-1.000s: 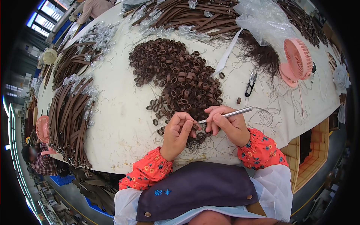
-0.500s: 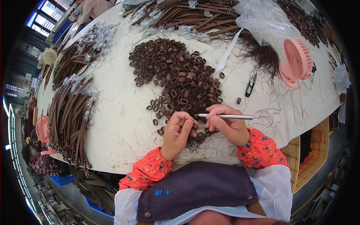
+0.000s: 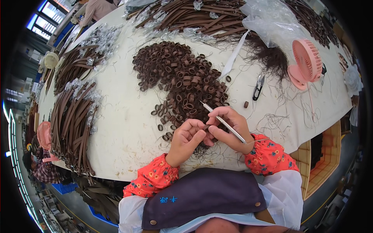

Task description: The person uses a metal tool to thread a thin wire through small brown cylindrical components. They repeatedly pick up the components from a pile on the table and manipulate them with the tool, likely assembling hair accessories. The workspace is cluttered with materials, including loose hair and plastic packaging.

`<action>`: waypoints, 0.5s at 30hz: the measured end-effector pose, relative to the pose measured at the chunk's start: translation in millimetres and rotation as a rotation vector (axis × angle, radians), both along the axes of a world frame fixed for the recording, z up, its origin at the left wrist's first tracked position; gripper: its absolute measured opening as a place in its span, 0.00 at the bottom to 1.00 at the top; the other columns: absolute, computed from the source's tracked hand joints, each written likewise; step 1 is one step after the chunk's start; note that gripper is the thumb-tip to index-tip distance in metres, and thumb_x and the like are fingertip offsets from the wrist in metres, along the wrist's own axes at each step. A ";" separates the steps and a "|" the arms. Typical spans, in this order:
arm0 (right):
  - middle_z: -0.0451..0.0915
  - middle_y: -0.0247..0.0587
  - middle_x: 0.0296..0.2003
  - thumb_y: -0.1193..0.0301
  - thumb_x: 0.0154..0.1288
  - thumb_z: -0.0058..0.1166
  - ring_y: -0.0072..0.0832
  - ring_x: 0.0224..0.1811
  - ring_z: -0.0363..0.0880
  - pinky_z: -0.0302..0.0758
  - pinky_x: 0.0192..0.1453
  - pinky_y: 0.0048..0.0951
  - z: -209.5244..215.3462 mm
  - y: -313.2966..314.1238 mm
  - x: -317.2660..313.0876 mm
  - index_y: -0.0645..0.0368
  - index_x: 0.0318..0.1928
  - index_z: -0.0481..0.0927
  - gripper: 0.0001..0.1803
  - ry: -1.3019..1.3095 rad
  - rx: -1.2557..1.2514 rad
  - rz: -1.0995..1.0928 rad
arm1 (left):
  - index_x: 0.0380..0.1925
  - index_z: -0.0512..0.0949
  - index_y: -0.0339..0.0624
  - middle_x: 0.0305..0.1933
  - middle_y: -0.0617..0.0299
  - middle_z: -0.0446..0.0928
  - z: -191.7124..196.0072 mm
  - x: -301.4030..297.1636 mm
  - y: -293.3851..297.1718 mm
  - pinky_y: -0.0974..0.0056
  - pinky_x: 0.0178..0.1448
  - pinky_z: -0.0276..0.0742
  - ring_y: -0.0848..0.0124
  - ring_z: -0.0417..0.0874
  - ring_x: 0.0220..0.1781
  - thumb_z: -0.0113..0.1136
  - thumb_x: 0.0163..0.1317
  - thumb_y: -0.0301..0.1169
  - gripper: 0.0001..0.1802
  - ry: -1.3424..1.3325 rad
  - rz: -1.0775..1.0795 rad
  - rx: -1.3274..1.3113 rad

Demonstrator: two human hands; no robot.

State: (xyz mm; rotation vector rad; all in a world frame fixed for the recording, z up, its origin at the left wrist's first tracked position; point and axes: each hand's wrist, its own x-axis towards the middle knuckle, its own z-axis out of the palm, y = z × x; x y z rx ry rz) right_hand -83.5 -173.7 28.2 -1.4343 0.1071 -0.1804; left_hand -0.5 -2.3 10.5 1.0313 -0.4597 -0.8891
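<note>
A slim silver pen-shaped tool with a thin pointed tip lies across my right hand, which is closed around it; the tip points up and left over the pile. My left hand pinches a small brown strap loop, partly covered by the fingers. The right fingertips meet the left ones at this loop. Just beyond both hands spreads a large heap of brown strap loops, with loose dark threads under and beside my fingers.
Bundles of brown straps in clear wrap line the left and far sides of the white table. Thread snips, a single loop and a pink fan are at the right. Another person stands far left.
The silver tool has swung from nearly level to a slant, its tip now up and left. My right fingers have come in to touch the loop at my left hand.
</note>
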 end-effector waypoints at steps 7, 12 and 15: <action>0.79 0.34 0.40 0.78 0.65 0.55 0.15 0.42 0.76 0.74 0.46 0.20 -2.6 -1.6 2.1 0.60 0.53 0.72 0.16 -0.037 0.028 0.054 | 0.42 0.72 0.39 0.31 0.63 0.78 -6.6 7.0 6.8 0.75 0.31 0.69 0.80 0.73 0.26 0.56 0.69 0.28 0.07 0.094 0.012 0.069; 0.79 0.36 0.42 0.74 0.70 0.50 0.18 0.44 0.77 0.74 0.51 0.22 1.3 -7.4 2.0 0.62 0.56 0.71 0.16 -0.081 0.044 -0.035 | 0.41 0.70 0.44 0.35 0.60 0.78 0.9 4.8 0.0 0.75 0.29 0.66 0.79 0.70 0.23 0.53 0.71 0.30 0.04 0.178 0.163 -0.001; 0.80 0.37 0.40 0.73 0.72 0.47 0.20 0.43 0.78 0.74 0.51 0.23 8.4 -9.2 1.0 0.65 0.56 0.71 0.15 -0.115 0.080 -0.086 | 0.43 0.68 0.46 0.38 0.57 0.77 8.9 11.5 2.9 0.73 0.32 0.68 0.78 0.72 0.24 0.49 0.73 0.31 0.03 0.277 0.020 -0.072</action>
